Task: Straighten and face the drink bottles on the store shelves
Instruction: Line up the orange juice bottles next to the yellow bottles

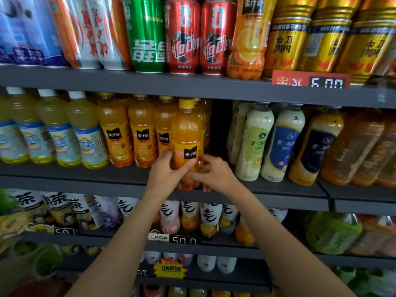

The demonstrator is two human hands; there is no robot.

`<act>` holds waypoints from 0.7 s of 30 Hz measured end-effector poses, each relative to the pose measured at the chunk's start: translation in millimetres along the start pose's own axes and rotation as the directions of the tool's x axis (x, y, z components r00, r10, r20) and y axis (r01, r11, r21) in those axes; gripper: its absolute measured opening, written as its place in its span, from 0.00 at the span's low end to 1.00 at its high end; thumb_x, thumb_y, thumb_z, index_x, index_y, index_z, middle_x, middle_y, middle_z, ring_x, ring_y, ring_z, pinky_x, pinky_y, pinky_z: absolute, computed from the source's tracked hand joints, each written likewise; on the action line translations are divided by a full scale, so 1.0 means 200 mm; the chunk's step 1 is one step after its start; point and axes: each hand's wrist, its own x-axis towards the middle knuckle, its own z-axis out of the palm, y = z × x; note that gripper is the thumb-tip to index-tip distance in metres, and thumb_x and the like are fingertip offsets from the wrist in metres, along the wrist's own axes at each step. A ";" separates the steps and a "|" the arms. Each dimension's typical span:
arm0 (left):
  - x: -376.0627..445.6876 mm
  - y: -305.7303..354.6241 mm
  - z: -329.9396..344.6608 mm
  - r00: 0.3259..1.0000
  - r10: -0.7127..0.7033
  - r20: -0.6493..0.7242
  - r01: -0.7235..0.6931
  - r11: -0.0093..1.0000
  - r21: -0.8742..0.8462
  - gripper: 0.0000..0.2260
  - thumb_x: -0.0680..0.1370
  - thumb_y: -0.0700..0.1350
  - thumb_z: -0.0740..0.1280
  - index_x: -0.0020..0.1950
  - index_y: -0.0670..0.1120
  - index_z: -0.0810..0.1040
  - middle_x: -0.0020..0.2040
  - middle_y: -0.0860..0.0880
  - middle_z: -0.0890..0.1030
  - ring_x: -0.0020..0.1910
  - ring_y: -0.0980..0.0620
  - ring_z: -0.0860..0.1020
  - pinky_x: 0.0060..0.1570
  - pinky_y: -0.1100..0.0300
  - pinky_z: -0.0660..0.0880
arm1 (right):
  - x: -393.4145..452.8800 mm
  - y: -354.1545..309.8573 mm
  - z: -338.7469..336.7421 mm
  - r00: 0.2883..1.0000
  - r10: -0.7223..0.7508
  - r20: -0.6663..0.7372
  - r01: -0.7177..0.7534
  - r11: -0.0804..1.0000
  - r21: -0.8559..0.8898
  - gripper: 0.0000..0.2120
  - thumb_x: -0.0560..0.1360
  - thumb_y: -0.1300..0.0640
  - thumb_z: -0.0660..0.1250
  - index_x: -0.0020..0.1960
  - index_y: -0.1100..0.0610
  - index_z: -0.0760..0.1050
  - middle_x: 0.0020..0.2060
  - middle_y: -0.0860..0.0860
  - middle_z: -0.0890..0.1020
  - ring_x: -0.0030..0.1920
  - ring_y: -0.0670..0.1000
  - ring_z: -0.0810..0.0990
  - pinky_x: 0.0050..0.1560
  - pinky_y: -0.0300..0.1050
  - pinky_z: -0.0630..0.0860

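Note:
An orange juice bottle (186, 133) with a yellow cap and a black label patch stands upright at the front edge of the middle shelf (85, 179). My left hand (166, 171) grips its lower body from the left, thumb across the label. My right hand (211, 173) holds its base from the right, fingers curled round it. Three matching orange juice bottles (137, 129) stand in a row just to its left, labels facing out. A dark gap (218, 125) lies right of the held bottle.
Pale yellow drink bottles (55, 127) fill the shelf's left end; milk tea bottles (270, 142) lean at the right. Cans (201, 37) and gold cans (325, 39) line the upper shelf. White-labelled bottles (192, 217) and price tags (174, 240) sit on the shelf below.

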 end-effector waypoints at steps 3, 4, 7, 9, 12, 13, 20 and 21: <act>0.01 -0.01 -0.01 1.000 0.008 0.018 -0.007 0.999 -0.039 0.31 0.65 0.68 0.65 0.59 0.48 0.76 0.57 0.49 0.77 0.57 0.50 0.75 0.57 0.53 0.72 | 0.02 0.02 -0.08 0.992 0.047 -0.116 -0.035 0.994 0.101 0.16 0.73 0.53 0.70 0.58 0.57 0.75 0.41 0.52 0.80 0.27 0.45 0.75 0.22 0.38 0.72; 0.01 -0.01 -0.01 1.000 0.011 0.022 -0.011 0.999 -0.044 0.31 0.65 0.68 0.66 0.59 0.48 0.75 0.57 0.48 0.77 0.57 0.50 0.75 0.58 0.53 0.72 | 0.03 0.02 -0.10 0.985 0.058 -0.165 -0.039 0.992 0.118 0.17 0.74 0.55 0.69 0.61 0.59 0.74 0.47 0.53 0.79 0.32 0.47 0.77 0.22 0.38 0.72; 0.02 -0.02 -0.02 1.000 0.014 0.019 -0.013 0.999 -0.041 0.29 0.68 0.65 0.68 0.60 0.46 0.75 0.57 0.48 0.77 0.57 0.49 0.75 0.58 0.52 0.72 | 0.11 0.01 -0.11 0.968 0.037 -0.247 -0.032 0.999 0.026 0.26 0.73 0.54 0.71 0.68 0.57 0.68 0.57 0.49 0.74 0.47 0.54 0.80 0.23 0.31 0.71; 0.02 -0.02 -0.03 1.000 0.015 0.022 -0.014 1.000 -0.027 0.32 0.67 0.67 0.68 0.60 0.45 0.75 0.57 0.48 0.76 0.57 0.48 0.75 0.58 0.52 0.72 | 0.17 -0.02 -0.09 0.967 0.031 -0.253 -0.028 1.000 0.014 0.30 0.72 0.54 0.72 0.70 0.57 0.65 0.60 0.49 0.75 0.52 0.55 0.80 0.25 0.28 0.70; 0.03 -0.05 -0.06 1.000 -0.002 0.008 0.002 1.000 -0.011 0.39 0.62 0.72 0.63 0.62 0.45 0.75 0.57 0.46 0.76 0.57 0.48 0.75 0.58 0.51 0.73 | 0.21 -0.05 -0.06 0.975 0.058 -0.213 -0.064 0.998 -0.024 0.29 0.72 0.55 0.72 0.69 0.57 0.65 0.60 0.52 0.76 0.53 0.53 0.79 0.38 0.33 0.74; 0.04 -0.07 -0.08 1.000 -0.012 0.004 0.012 1.000 -0.015 0.40 0.61 0.72 0.61 0.62 0.46 0.74 0.58 0.46 0.76 0.57 0.48 0.75 0.58 0.50 0.73 | 0.22 -0.04 -0.04 0.978 0.064 -0.200 -0.076 0.996 -0.052 0.27 0.72 0.55 0.72 0.67 0.57 0.66 0.57 0.53 0.77 0.50 0.53 0.80 0.39 0.36 0.77; 0.05 -0.09 -0.10 1.000 0.014 0.015 -0.014 1.000 -0.001 0.37 0.62 0.72 0.60 0.61 0.48 0.75 0.56 0.48 0.77 0.55 0.51 0.75 0.56 0.53 0.72 | 0.25 -0.04 0.07 0.934 0.076 -0.349 -0.167 0.956 -0.239 0.20 0.75 0.54 0.67 0.61 0.63 0.67 0.54 0.61 0.78 0.54 0.63 0.78 0.53 0.58 0.76; 0.05 -0.08 -0.09 1.000 0.011 0.014 -0.011 1.000 -0.003 0.36 0.62 0.71 0.61 0.61 0.48 0.75 0.56 0.48 0.77 0.55 0.51 0.75 0.56 0.54 0.72 | 0.25 -0.04 0.07 0.933 0.084 -0.350 -0.180 0.951 -0.252 0.20 0.75 0.54 0.67 0.61 0.63 0.66 0.55 0.61 0.78 0.54 0.63 0.78 0.53 0.58 0.76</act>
